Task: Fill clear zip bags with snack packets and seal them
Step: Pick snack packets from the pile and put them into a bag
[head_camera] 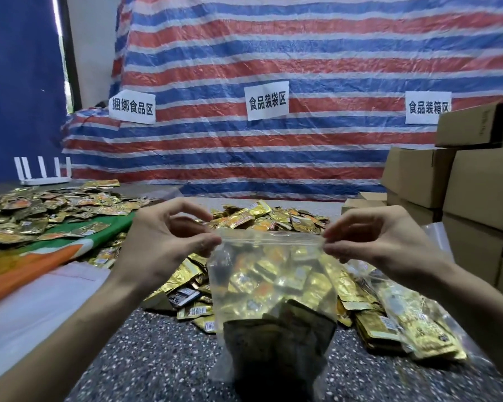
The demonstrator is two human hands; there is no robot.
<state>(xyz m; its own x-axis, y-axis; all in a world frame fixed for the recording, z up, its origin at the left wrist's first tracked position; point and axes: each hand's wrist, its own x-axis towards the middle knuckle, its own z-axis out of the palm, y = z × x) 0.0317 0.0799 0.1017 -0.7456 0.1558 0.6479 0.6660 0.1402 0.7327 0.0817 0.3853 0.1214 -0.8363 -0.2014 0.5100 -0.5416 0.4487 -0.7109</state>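
Head view: left hand at centre left pinches the top left corner of a clear zip bag, thumb and forefinger on the zip strip. Right hand at centre right pinches the top right corner the same way. Bag hangs mid-frame between both hands, strip pulled straight, gold snack packets bunched in its lower part; can't tell if the zip is closed. Loose packet pile lies behind and under the bag on a speckled surface. Another packet pile at left, on a green and orange sheet. Filled bag lies at lower right. Cardboard boxes stacked at right edge. Striped tarp across the back with three paper signs. White router at left.
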